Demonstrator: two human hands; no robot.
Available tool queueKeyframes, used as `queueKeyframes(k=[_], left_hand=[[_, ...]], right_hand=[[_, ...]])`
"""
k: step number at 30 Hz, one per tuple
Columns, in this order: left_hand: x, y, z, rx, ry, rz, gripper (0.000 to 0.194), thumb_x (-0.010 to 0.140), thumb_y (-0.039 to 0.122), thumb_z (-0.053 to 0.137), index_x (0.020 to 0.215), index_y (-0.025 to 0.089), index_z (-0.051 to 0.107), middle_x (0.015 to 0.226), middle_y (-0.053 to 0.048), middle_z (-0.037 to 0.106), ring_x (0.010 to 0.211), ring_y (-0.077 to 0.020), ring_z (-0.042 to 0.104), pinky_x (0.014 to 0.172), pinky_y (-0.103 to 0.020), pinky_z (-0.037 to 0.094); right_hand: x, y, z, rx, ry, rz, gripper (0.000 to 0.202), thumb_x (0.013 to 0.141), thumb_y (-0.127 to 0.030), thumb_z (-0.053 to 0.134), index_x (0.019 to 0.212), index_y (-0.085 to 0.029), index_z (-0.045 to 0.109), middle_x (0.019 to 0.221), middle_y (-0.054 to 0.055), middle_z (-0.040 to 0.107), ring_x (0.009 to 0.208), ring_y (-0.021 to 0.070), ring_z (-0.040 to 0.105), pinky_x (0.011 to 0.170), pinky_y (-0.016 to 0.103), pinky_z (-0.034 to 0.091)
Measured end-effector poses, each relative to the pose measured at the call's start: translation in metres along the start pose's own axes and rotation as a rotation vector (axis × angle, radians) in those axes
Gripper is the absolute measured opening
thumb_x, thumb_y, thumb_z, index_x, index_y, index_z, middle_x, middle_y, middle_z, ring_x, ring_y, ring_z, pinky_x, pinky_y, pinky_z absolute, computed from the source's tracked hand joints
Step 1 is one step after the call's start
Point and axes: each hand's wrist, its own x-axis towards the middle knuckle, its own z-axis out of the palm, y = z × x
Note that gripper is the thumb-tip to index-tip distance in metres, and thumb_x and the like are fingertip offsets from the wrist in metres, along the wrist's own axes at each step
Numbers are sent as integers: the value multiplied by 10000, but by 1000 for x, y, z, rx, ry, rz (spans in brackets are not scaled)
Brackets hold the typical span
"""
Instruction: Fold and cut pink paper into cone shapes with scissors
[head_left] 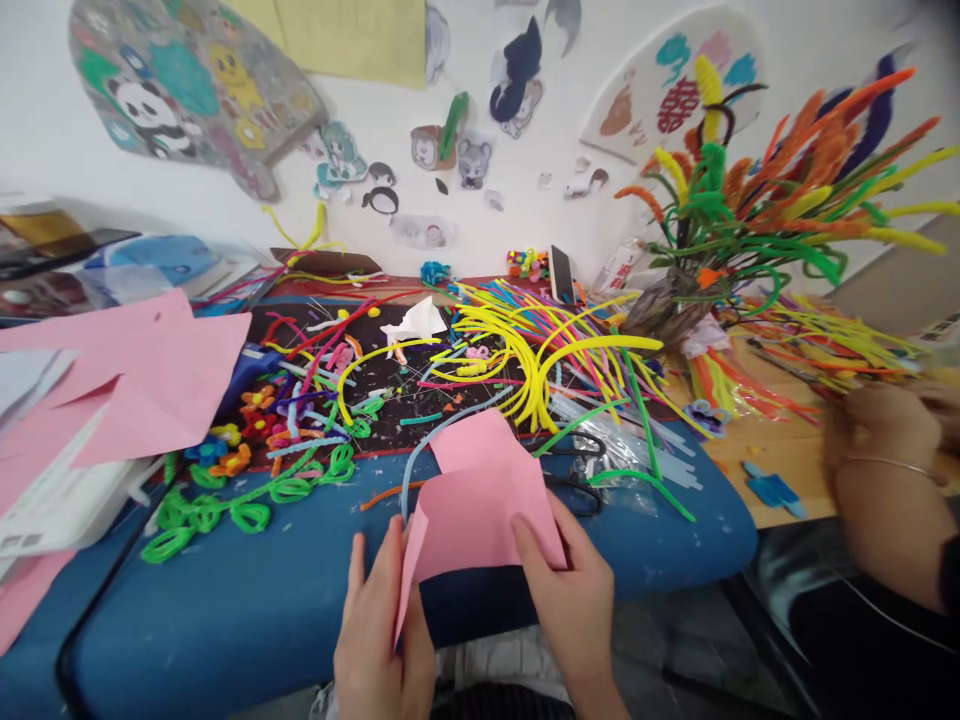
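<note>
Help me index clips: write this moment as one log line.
left hand: grips pink paper, left edge | right hand: grips its right edge | beyond: yellow pipe cleaners | surface: blue table

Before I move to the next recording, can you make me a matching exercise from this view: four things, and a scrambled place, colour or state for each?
Things:
1. pink paper
2. pipe-cleaner bouquet
3. green pipe-cleaner loops
4. panda picture

Descriptions:
A. lying on the blue table cover
B. up on the wall
C. held by the left hand and right hand
D. mixed orange, yellow and green

Right pairs: 1-C, 2-D, 3-A, 4-B
</note>
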Motion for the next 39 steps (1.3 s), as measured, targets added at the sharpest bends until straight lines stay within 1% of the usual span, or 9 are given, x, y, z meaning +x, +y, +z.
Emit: queueKeyframes(k=[2,7,11,17,21,25,30,34,39], left_hand=[[0,-3,0,45,-41,70,675,900,69,499,1486,363,337,1429,8,549,1374,-247,437,1180,-473,315],[3,-13,-4,87,-117,121,714,898,48,483,1511,353,279,1454,-16,522,1360,-250,456,1182,-496,312],[8,-15,-8,56,-141,150,699,892,36,466,1494,358,320,1459,7,516,1397,-229,401,1184,-479,311],[23,-19,-10,72,-316,422,632,866,47,411,1481,181,372,1509,-85,450,1391,-230,419,1195,-432,277],[28,-20,-10,133,-418,574,654,842,43,401,1487,136,346,1574,-106,329,1426,-249,357,1196,-429,266],[31,-19,-10,194,-453,602,685,821,45,402,1494,143,324,1605,-109,240,1446,-259,312,1191,-435,266],[33,-15,-7,213,-441,649,627,824,94,406,1450,133,395,1568,-122,313,1453,-260,293,1197,-427,239],[34,-14,-4,189,-466,637,570,866,161,376,1431,90,396,1502,-153,405,1459,-269,272,1203,-438,206],[38,-9,-2,192,-501,641,572,917,311,427,1422,48,370,1494,-196,390,1471,-284,228,1209,-451,151]], right_hand=[[-3,5,2,-62,-4,-208,261,851,-221,624,1092,-210,724,1063,102,745,985,291,690,873,414,558],[-7,14,3,-112,-198,-777,513,794,7,515,1180,-283,689,1207,79,691,1063,256,640,886,431,546],[-4,20,3,-148,-405,-885,458,823,9,505,1185,-215,677,1271,114,663,1215,265,567,938,433,546],[0,14,6,-79,-453,-951,306,926,-65,506,1176,-141,665,1210,147,688,1227,260,573,951,418,566],[-1,9,8,26,-490,-927,281,983,-140,459,1174,-160,664,1117,121,718,1142,225,635,950,360,572],[-3,15,7,72,-584,-716,358,1002,-203,412,1324,-237,565,1217,96,679,1142,219,644,968,328,563],[-3,21,6,145,-681,-579,472,979,-194,442,1440,-294,431,1267,78,662,1172,236,632,1006,358,540],[-3,20,7,211,-685,-395,402,954,-237,508,1351,-300,532,1218,57,690,1121,235,660,957,331,567],[-4,19,8,288,-626,-277,233,966,-356,499,1085,-285,687,910,42,751,772,188,716,669,235,617]])
